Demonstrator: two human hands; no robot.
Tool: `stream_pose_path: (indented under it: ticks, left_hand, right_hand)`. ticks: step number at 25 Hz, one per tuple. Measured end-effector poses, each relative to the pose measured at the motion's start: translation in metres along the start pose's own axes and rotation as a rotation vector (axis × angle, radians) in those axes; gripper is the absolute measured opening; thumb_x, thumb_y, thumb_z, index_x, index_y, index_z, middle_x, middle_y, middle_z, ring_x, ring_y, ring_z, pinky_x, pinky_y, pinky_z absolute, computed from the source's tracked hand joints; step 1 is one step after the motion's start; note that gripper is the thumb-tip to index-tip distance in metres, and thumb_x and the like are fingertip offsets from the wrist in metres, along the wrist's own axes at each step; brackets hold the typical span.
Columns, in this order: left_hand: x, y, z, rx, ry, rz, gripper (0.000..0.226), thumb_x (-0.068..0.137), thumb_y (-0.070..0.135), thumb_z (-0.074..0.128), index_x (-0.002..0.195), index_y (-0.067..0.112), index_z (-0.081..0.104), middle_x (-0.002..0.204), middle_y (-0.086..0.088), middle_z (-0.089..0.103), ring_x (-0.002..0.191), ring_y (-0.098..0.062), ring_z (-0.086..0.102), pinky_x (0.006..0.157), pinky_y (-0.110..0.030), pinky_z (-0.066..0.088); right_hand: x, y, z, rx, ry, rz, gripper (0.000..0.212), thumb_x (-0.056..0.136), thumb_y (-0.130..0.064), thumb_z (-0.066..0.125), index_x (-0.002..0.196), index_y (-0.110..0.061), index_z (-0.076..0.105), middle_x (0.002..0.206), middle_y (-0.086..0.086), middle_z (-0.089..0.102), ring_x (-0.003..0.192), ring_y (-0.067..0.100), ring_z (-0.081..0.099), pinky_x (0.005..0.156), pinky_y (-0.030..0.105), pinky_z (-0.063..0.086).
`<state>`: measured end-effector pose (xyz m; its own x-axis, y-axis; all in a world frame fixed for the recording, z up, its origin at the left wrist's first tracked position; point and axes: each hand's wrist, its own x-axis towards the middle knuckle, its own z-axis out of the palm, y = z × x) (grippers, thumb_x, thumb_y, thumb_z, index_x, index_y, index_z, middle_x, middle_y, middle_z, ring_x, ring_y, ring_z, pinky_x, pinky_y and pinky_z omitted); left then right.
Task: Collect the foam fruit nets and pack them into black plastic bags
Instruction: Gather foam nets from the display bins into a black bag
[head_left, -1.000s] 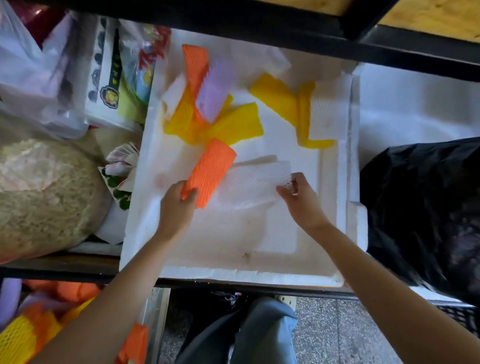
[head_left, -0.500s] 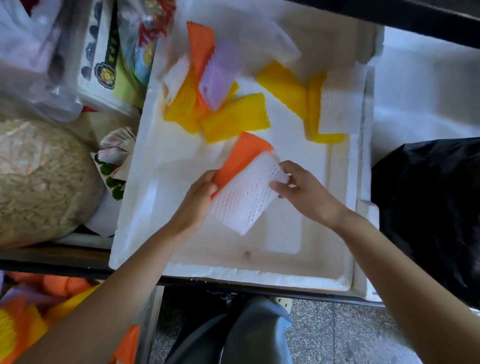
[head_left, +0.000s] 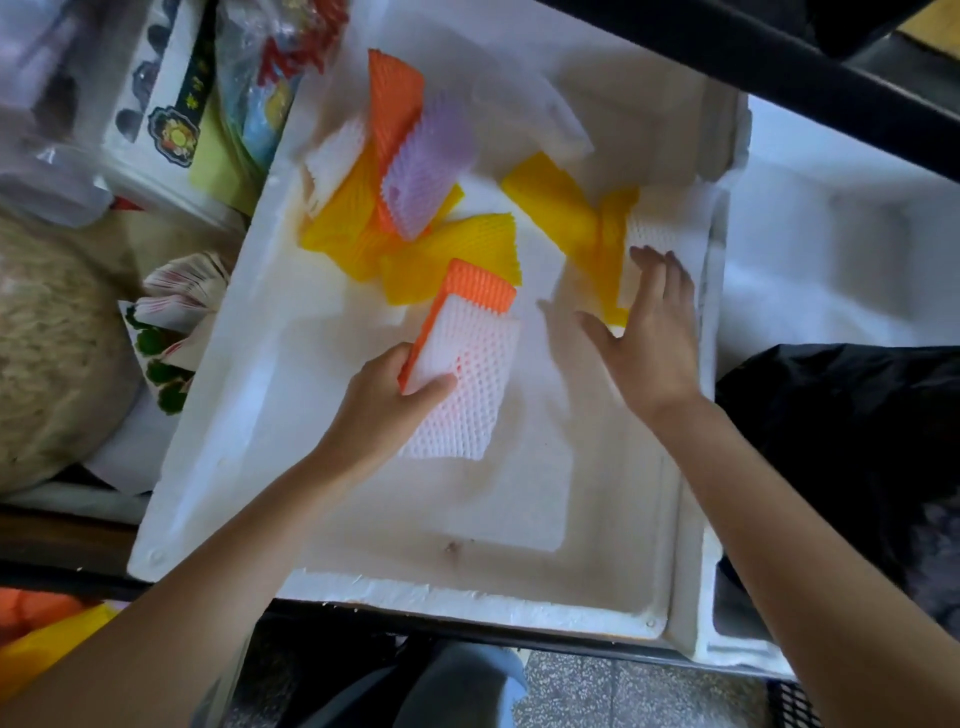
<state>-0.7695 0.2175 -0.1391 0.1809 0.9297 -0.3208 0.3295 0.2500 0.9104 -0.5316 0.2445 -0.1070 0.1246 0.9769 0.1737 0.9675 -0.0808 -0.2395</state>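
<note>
The left hand (head_left: 387, 400) is pinching two stacked nets, one white net (head_left: 467, 395) over one orange net (head_left: 480, 286), at the foam tray's (head_left: 415, 592) middle; the right hand (head_left: 649, 332) is reaching, fingers spread, near its right edge.

The tray (head_left: 363, 519) is white, stained tan in places. The nets all show a diamond mesh: a white net (head_left: 462, 384), an orange net (head_left: 480, 283), a second orange net (head_left: 392, 98), a lilac net (head_left: 426, 166) and yellow nets (head_left: 467, 249). The bag (head_left: 841, 441) is black, the floor (head_left: 623, 691) speckled grey.
</note>
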Motion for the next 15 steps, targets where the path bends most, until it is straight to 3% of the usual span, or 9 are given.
stream_pose_path:
  ticks: [2, 5, 7, 9, 11, 15]
  left_hand:
    - [0.003, -0.003, 0.001, -0.008, 0.011, -0.022, 0.038, 0.067, 0.042, 0.054, 0.099, 0.021, 0.056, 0.084, 0.015, 0.061, 0.075, 0.002, 0.057, 0.054, -0.007, 0.04]
    - [0.007, -0.01, 0.002, -0.023, 0.025, -0.052, 0.035, 0.069, 0.043, 0.058, 0.098, 0.022, 0.057, 0.084, 0.014, 0.062, 0.075, 0.002, 0.058, 0.055, -0.01, 0.04]
    - [0.008, -0.013, -0.001, -0.015, 0.04, -0.07, 0.032, 0.075, 0.041, 0.063, 0.099, 0.021, 0.056, 0.085, 0.012, 0.062, 0.076, 0.001, 0.058, 0.054, -0.009, 0.039]
    - [0.01, -0.015, 0.0, -0.014, 0.086, -0.081, 0.035, 0.079, 0.037, 0.066, 0.105, 0.016, 0.057, 0.09, 0.006, 0.064, 0.081, -0.009, 0.061, 0.057, -0.014, 0.04]
    - [0.011, -0.012, 0.003, 0.006, 0.179, -0.095, 0.033, 0.086, 0.027, 0.066, 0.11, 0.008, 0.055, 0.098, -0.003, 0.063, 0.088, -0.021, 0.06, 0.06, -0.022, 0.04]
    - [0.012, 0.001, 0.013, -0.025, 0.267, -0.124, 0.036, 0.088, 0.023, 0.062, 0.117, 0.006, 0.048, 0.105, -0.003, 0.057, 0.09, -0.021, 0.055, 0.058, -0.022, 0.038]
  right_hand:
    - [0.015, 0.018, 0.006, -0.294, -0.09, 0.036, 0.083, 0.078, -0.038, 0.071, 0.139, 0.002, 0.031, 0.144, 0.023, 0.034, 0.138, 0.037, 0.025, 0.114, 0.041, 0.018]
    - [0.024, 0.03, 0.017, -0.571, 0.008, -0.021, 0.066, 0.074, -0.026, 0.076, 0.126, 0.0, 0.045, 0.124, 0.025, 0.05, 0.117, 0.04, 0.046, 0.098, 0.046, 0.037]
    - [0.03, 0.027, 0.008, -0.479, 0.021, -0.031, 0.043, 0.081, -0.017, 0.066, 0.118, -0.004, 0.052, 0.115, 0.02, 0.056, 0.108, 0.038, 0.049, 0.09, 0.043, 0.038]
    - [0.031, 0.019, -0.006, -0.26, -0.021, 0.021, 0.032, 0.088, -0.019, 0.057, 0.118, -0.011, 0.054, 0.116, 0.013, 0.058, 0.107, 0.033, 0.05, 0.087, 0.039, 0.037]
    - [0.018, 0.001, -0.014, -0.075, 0.016, 0.061, 0.032, 0.089, -0.023, 0.056, 0.12, -0.016, 0.056, 0.117, 0.008, 0.059, 0.104, 0.03, 0.055, 0.08, 0.036, 0.04]
    - [-0.037, -0.05, -0.009, 0.249, 0.063, -0.077, 0.034, 0.084, -0.028, 0.059, 0.117, -0.017, 0.056, 0.114, 0.001, 0.06, 0.093, 0.02, 0.062, 0.07, 0.03, 0.046]
